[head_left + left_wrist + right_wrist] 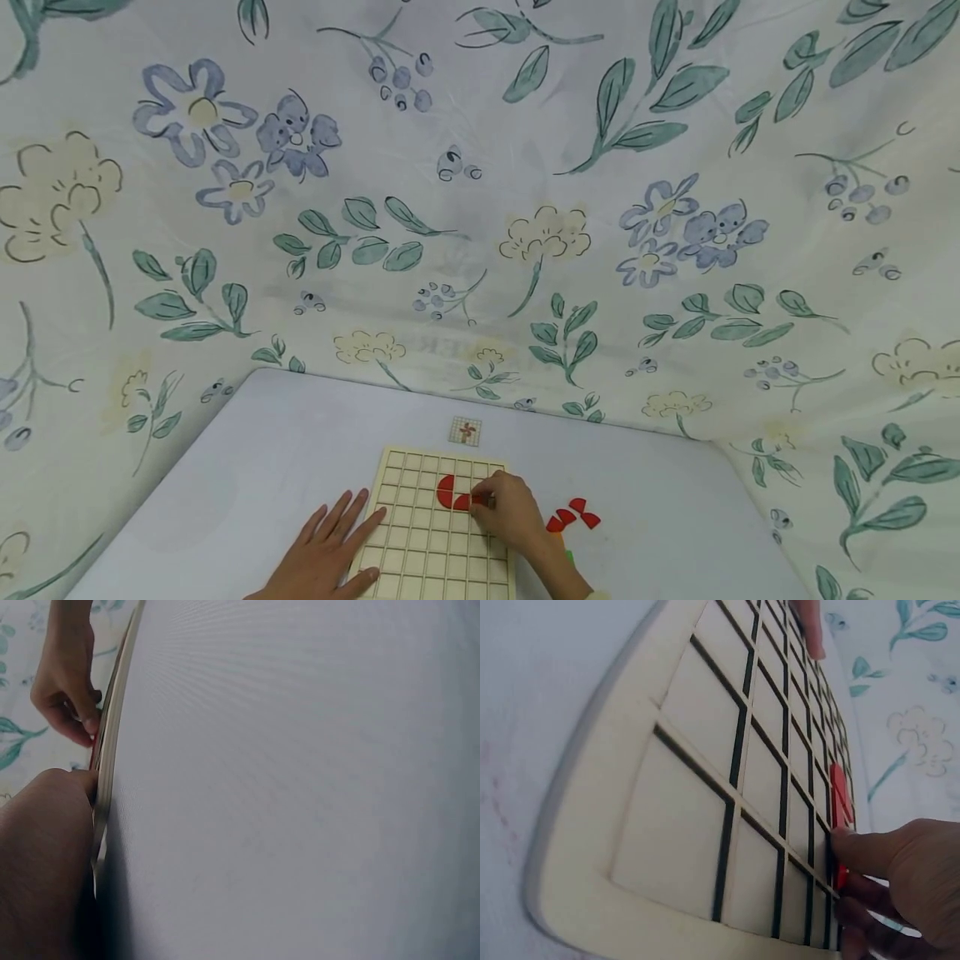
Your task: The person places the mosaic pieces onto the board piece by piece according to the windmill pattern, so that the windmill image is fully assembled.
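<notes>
A pale wooden grid board (427, 542) lies on the white table. My left hand (322, 542) rests at its left edge with fingers spread, some fingertips over the rim. My right hand (506, 508) is over the upper right part of the grid, pinching a red piece (843, 876) between thumb and fingers, which partly hide it. Just left of those fingertips, red quarter-round pieces (446, 492) sit in neighbouring cells. In the left wrist view, the right hand (67, 694) bends down to the board, seen edge-on.
Several loose red pieces (566, 517) lie right of the board, with an orange piece (557, 540) and a green piece (569, 556) partly behind the right forearm. Beyond the board is a small pattern card (466, 431). A floral cloth (480, 250) hangs behind the table.
</notes>
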Motion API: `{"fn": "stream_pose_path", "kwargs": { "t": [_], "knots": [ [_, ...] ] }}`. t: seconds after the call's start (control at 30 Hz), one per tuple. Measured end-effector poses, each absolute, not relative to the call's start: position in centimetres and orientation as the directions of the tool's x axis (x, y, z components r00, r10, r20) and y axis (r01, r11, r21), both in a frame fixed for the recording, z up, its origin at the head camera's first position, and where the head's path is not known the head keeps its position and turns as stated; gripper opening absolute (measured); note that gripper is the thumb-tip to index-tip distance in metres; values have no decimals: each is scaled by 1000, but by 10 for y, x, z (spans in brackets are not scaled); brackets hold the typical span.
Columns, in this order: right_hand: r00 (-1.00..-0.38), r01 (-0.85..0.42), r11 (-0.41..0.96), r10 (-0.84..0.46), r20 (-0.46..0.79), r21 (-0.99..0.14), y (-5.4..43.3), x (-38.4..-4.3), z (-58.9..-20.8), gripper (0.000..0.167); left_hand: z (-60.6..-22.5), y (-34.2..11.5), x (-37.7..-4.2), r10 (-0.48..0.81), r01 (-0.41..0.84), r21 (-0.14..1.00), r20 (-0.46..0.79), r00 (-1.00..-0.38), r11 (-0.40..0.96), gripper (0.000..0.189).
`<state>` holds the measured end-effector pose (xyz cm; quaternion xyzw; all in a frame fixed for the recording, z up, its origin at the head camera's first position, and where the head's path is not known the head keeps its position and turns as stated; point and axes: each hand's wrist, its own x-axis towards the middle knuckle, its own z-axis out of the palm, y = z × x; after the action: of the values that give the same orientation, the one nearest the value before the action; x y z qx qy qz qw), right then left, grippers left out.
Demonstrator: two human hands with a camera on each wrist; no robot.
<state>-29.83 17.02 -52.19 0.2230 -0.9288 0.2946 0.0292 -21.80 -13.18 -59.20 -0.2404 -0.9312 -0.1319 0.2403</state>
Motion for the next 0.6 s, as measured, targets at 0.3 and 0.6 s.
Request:
{"fn": "stream_pose_path", "kwargs": {
  "t": [0.3,0.6],
  "knots": [
    [-884,-461,692,-413,219,-555,173,-295,-520,3,-593,-131,-218,387,513,118,522,-760,850,71],
    [-869,-486,639,-426,250,-597,180,-291,-523,12,-591,-132,-217,391,513,109,519,-760,851,70]
  ]
}}
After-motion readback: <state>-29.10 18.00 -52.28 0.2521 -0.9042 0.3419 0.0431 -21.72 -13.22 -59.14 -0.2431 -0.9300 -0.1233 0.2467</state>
